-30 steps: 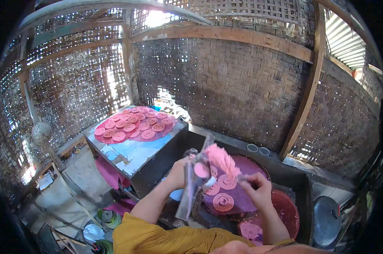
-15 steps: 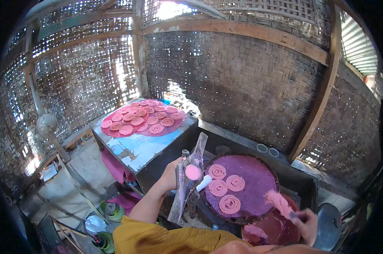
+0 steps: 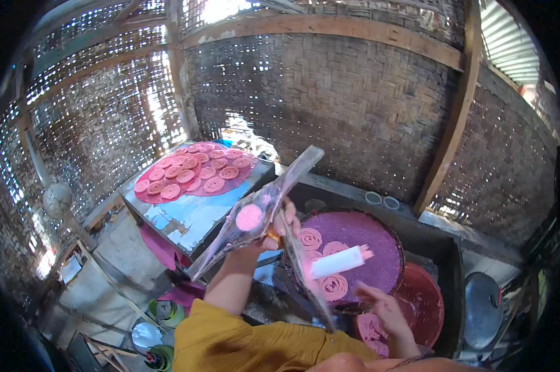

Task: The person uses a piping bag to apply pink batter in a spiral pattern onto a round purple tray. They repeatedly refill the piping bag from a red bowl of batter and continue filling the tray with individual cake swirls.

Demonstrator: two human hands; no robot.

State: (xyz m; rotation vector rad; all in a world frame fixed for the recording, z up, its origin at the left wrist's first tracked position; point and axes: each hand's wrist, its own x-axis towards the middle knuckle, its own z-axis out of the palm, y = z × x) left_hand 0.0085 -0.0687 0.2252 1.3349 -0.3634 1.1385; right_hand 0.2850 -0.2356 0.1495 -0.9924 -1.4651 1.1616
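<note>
My left hand grips a weathered wooden press, its two long arms spread apart. A pink round patch shows on one arm. From the other arm a white tube sticks out to the right, with pink dough at its end. Just below the tube, my right hand has its fingers stretched and apart, with nothing in them. Beneath the press lies a round tray lined in purple, bearing several pink dough spirals, partly hidden. More pink dough lies in a red basin.
A table at the left carries several pink spirals on pink sheets. Two small rings lie on the ledge behind the tray. A dark lid is at the far right. Woven walls enclose the corner.
The press has swung open and turned, and its tube now points right. My right hand has moved left and let go of the dough lump; dough now shows at the tube's end.
</note>
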